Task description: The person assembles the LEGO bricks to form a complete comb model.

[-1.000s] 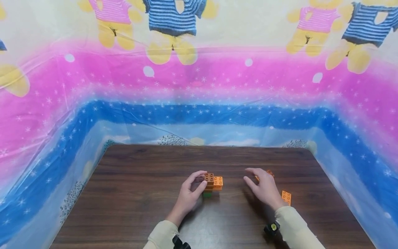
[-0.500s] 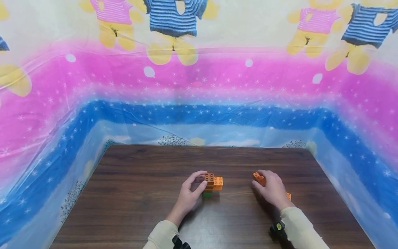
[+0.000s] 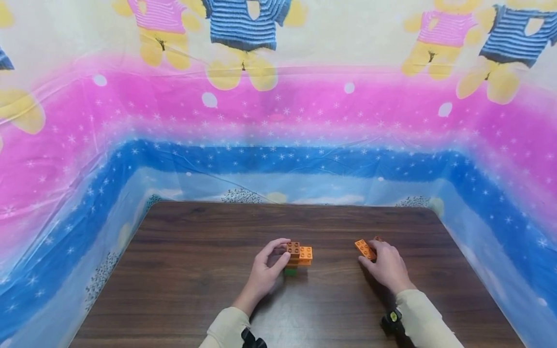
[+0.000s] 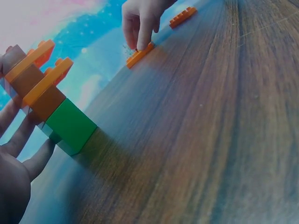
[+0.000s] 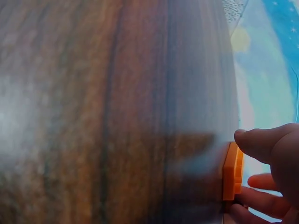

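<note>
Near the table's middle, my left hand (image 3: pixel 261 273) holds a stack of toy building bricks (image 3: pixel 293 249) from its left side, thumb in front and fingers behind. The left wrist view shows a green brick (image 4: pixel 71 127) at the bottom, with brown bricks and thin orange bricks (image 4: pixel 49 83) alternating above; the orange ones jut out to one side. To the right, my right hand (image 3: pixel 388 268) has its thumb and fingers around a flat orange brick (image 3: pixel 363 248). The right wrist view has this orange brick (image 5: pixel 231 171) between thumb and fingers, low at the tabletop.
Just behind the right fingers, part of a brown brick (image 3: pixel 378 239) shows. Another orange brick (image 4: pixel 183 17) lies on the table past the right hand. A dark wood-grain table (image 3: pixel 196 241) carries everything, with a printed cloth (image 3: pixel 278 159) hanging around its back and sides.
My right hand has moved rightward and slightly back toward me, uncovering the flat orange brick, and its fingers have come to that brick. The left hand and the stack stay put.
</note>
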Action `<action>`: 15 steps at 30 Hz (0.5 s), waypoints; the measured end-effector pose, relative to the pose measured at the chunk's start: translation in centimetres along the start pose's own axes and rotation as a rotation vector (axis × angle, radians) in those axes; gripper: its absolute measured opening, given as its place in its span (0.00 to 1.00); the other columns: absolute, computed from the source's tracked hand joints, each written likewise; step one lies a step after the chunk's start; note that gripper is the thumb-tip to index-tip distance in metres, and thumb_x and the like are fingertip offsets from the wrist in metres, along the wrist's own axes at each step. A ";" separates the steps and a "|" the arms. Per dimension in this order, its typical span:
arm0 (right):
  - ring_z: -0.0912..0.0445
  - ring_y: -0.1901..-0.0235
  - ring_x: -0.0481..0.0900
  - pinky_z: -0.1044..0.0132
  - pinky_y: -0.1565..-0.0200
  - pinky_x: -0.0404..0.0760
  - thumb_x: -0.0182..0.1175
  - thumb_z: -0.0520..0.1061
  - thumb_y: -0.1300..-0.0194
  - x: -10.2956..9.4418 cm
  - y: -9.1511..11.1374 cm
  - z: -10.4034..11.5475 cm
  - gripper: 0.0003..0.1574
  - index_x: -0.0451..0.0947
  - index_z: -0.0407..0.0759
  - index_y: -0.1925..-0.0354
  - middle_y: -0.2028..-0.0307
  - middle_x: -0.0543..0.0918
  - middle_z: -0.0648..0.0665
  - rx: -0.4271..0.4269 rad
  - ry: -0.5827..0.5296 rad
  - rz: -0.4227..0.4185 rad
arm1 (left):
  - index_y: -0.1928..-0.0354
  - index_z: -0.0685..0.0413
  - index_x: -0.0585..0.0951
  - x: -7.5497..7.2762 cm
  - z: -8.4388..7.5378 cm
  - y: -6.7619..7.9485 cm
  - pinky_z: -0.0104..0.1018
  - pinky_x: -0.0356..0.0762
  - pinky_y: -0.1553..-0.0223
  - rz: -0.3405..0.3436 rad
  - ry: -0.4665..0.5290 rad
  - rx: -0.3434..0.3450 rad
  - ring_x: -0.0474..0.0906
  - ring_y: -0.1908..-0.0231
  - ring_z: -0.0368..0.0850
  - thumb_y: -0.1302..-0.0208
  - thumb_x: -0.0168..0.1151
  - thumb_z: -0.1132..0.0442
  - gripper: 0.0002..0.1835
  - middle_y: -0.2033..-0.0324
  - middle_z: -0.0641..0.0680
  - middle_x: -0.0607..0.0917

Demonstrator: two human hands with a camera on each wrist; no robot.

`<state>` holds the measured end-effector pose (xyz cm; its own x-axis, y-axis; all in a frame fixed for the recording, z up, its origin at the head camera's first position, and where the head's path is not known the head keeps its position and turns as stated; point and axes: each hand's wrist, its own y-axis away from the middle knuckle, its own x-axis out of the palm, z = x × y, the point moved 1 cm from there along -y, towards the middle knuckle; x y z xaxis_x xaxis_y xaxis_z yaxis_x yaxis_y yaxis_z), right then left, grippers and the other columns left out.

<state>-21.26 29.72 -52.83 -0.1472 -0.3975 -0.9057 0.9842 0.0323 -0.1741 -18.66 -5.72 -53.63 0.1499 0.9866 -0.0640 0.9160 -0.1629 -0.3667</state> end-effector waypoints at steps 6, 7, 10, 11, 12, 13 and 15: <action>0.39 0.56 0.82 0.39 0.55 0.82 0.75 0.58 0.36 0.2 -0.1 -0.2 0.39 0.80 0.30 0.40 0.51 0.85 0.31 0.026 0.049 0.012 | 0.35 0.53 0.80 0.0 -0.1 0.0 0.40 0.80 0.42 0.003 -0.002 0.008 0.81 0.43 0.53 0.23 0.62 0.63 0.18 0.45 0.56 0.83; 0.39 0.56 0.82 0.39 0.55 0.82 0.75 0.58 0.36 0.3 -0.1 -0.2 0.40 0.80 0.30 0.40 0.51 0.84 0.30 0.027 0.054 0.011 | 0.35 0.53 0.80 0.0 -0.1 0.0 0.40 0.80 0.42 0.003 -0.001 0.007 0.81 0.43 0.54 0.23 0.62 0.63 0.18 0.45 0.56 0.83; 0.38 0.56 0.82 0.38 0.55 0.82 0.75 0.59 0.36 0.4 -0.2 -0.2 0.40 0.80 0.29 0.41 0.50 0.84 0.29 0.027 0.074 0.010 | 0.35 0.53 0.80 0.1 0.0 0.0 0.41 0.81 0.41 0.002 0.003 0.009 0.81 0.43 0.54 0.23 0.62 0.64 0.18 0.45 0.56 0.83; 0.38 0.56 0.82 0.38 0.55 0.82 0.75 0.59 0.36 0.4 -0.3 -0.2 0.40 0.80 0.29 0.41 0.50 0.84 0.29 0.030 0.079 0.014 | 0.35 0.52 0.80 0.1 0.0 0.0 0.41 0.81 0.41 0.001 0.003 0.008 0.81 0.43 0.54 0.24 0.63 0.64 0.18 0.45 0.56 0.83; 0.38 0.57 0.82 0.37 0.55 0.82 0.75 0.59 0.36 0.5 -0.3 -0.2 0.40 0.81 0.29 0.41 0.51 0.84 0.29 0.033 0.082 0.019 | 0.35 0.52 0.80 0.0 0.0 0.0 0.41 0.81 0.41 0.001 0.004 0.008 0.81 0.43 0.54 0.24 0.63 0.64 0.18 0.45 0.56 0.83; 0.38 0.56 0.81 0.37 0.54 0.82 0.75 0.59 0.36 0.5 -0.3 -0.2 0.40 0.81 0.29 0.41 0.51 0.83 0.29 0.038 0.083 0.024 | 0.35 0.51 0.80 0.0 0.0 0.0 0.42 0.81 0.41 0.001 0.007 0.008 0.81 0.43 0.54 0.24 0.63 0.64 0.18 0.45 0.56 0.83; 0.37 0.55 0.81 0.36 0.53 0.82 0.74 0.58 0.35 0.6 -0.3 -0.1 0.38 0.81 0.30 0.41 0.50 0.83 0.29 0.049 0.079 0.036 | 0.36 0.50 0.81 0.0 -0.1 0.0 0.43 0.81 0.41 0.000 0.009 0.006 0.81 0.43 0.54 0.24 0.63 0.64 0.18 0.45 0.57 0.83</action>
<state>-21.70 29.55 -53.33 -0.1167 -0.3234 -0.9390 0.9924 0.0000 -0.1234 -18.64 -5.71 -53.56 0.1532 0.9866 -0.0557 0.9139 -0.1629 -0.3719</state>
